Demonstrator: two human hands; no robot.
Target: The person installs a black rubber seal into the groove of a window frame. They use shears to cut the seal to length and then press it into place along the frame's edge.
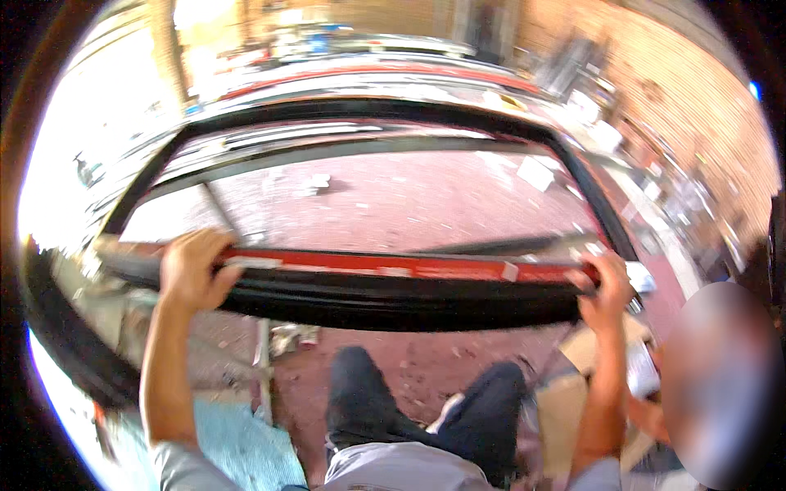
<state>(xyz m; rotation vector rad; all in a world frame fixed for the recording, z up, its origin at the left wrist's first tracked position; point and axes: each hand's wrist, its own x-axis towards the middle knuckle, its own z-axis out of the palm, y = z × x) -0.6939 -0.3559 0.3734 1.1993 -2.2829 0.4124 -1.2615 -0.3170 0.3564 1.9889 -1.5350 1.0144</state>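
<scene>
I hold a large black rectangular frame (pixel 401 304) by its near bar, which has a red strip with pale patches along its upper face. Near the left end, my left hand (pixel 194 268) is wrapped over the bar with its thumb on the near side. Close to the right end, my right hand (pixel 604 288) grips the same bar. The frame's side bars run away from me to a far bar (pixel 352 108). My fingers on the bar's far side are partly hidden, and the picture is smeared by motion.
At the right edge another person (pixel 720 385) is close by, beside brown cardboard (pixel 565 393). A black curved piece (pixel 78 344) stands at the left, above a light blue cloth (pixel 246 446). Long bars (pixel 377 75) lie beyond the frame; cluttered items line the brick wall (pixel 696 90).
</scene>
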